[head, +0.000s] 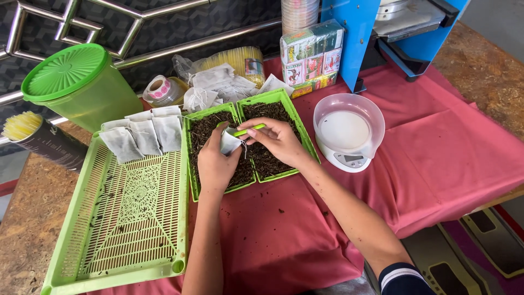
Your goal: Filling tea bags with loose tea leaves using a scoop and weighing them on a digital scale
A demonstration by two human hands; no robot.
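My left hand holds a small white filter bag open over two green trays of dark loose tea. My right hand pinches a green scoop whose tip rests at the bag's mouth. Both hands hover above the trays, close together. Several filled white bags lie in a row at the far end of a large green slotted tray to the left.
A white kitchen scale with a clear bowl stands right of the tea trays. A green lidded tub, a dark canister, tape roll, empty bags, boxed packets and a blue machine line the back on the red cloth.
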